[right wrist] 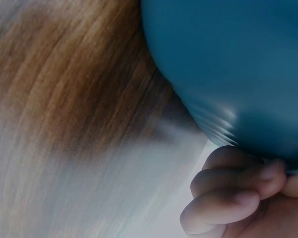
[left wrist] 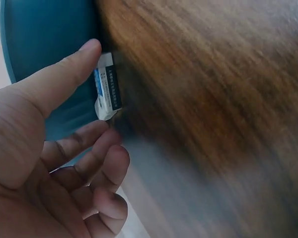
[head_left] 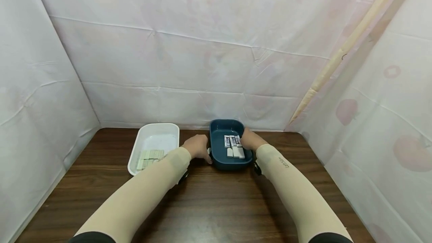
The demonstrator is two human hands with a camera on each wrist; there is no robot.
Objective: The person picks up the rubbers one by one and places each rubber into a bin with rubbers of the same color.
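At the near edge of the wooden table (head_left: 216, 205), your two sleeved forearms run forward to the dark blue tray (head_left: 219, 128). Your left hand (head_left: 197, 147) sits at the tray's left side; the wrist view shows thumb and fingertips pinching a small sleeved eraser (left wrist: 108, 88) against the tray's outer wall. Your right hand (head_left: 248, 140) is at the right rim, fingers curled under the edge and gripping it. Keep that right grip steady so the tray stays put, and lift the eraser clear of the rim before setting it beside the row of sleeved erasers (head_left: 234, 146) already inside. Left of the blue tray, just beside your left hand, stands a white tray (head_left: 158, 130) with bare white erasers (head_left: 150, 157) in its near end. Draped sheeting (head_left: 202, 48) closes in behind and on both sides.
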